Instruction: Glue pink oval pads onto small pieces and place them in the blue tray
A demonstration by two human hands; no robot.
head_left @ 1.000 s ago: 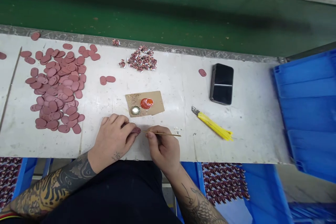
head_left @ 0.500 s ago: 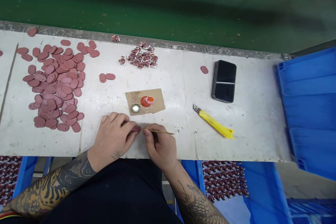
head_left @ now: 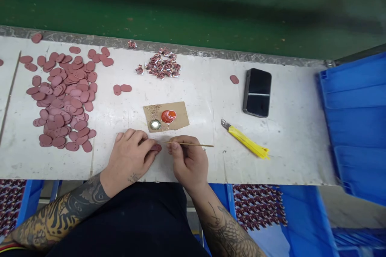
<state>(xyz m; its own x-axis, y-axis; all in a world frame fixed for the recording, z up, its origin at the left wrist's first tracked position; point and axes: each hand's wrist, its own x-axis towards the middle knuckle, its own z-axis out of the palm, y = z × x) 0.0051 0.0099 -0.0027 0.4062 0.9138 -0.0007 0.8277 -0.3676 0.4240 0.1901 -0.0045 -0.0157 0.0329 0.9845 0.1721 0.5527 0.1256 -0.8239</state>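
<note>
My left hand (head_left: 130,156) rests on the white table (head_left: 286,144) near its front edge, fingers pinched on a small reddish oval piece (head_left: 156,147). Just to its right, my right hand (head_left: 188,160) pinches a thin wooden stick (head_left: 193,144) that lies roughly level, its tip close to the oval piece. Behind both hands lies a small cardboard card (head_left: 177,111) carrying a blob of red-orange paste (head_left: 168,116) and a small round shiny cap (head_left: 155,124).
Several reddish oval pieces (head_left: 62,96) are heaped at the left. A smaller pile of finished bits (head_left: 163,66) sits at the back. A yellow utility knife (head_left: 245,141) and a black phone (head_left: 257,92) lie to the right. Blue crates (head_left: 356,120) stand at the right.
My right hand has lifted the stick slightly up and to the right, away from the oval piece. My left hand has stayed in place.
</note>
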